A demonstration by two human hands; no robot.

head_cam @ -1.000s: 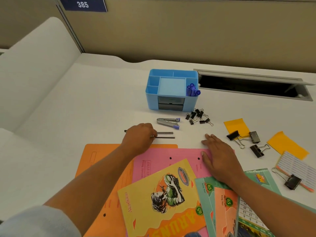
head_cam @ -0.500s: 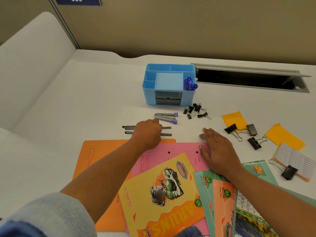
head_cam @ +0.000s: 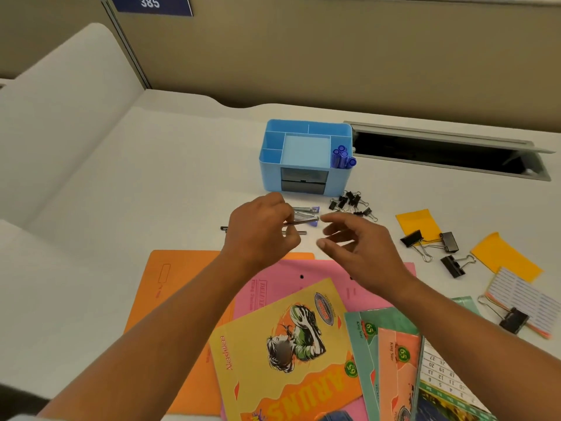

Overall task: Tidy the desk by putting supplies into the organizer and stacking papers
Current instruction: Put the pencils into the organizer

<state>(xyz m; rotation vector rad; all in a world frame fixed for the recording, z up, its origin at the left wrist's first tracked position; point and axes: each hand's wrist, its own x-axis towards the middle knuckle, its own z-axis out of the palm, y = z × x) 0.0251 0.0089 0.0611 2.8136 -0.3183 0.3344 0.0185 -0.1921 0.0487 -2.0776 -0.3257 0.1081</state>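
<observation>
My left hand [head_cam: 261, 232] is raised just above the desk and pinches a thin dark pencil [head_cam: 299, 221] whose tip points right. A second pencil [head_cam: 296, 232] lies on the desk under that hand. My right hand [head_cam: 361, 247] hovers open beside it, fingers spread toward the pencil. The blue organizer [head_cam: 273, 171] stands behind, with several blue pens [head_cam: 342, 156] in its right compartment. A small stapler [head_cam: 306, 211] lies just behind my left hand. Folders and notebooks lie overlapped near me: orange folder [head_cam: 179, 278], pink folder [head_cam: 318, 275], yellow notebook [head_cam: 282, 354].
Small black binder clips [head_cam: 352, 203] are heaped right of the organizer. Larger clips [head_cam: 449, 247] and yellow sticky notes [head_cam: 420, 223] lie at the right, with a clipped card pad [head_cam: 522, 299]. An open cable slot [head_cam: 440, 153] runs along the back.
My left hand lifted off the desk with one pencil pinched in it. My right hand rose from the pink folder and moved toward the pencil.
</observation>
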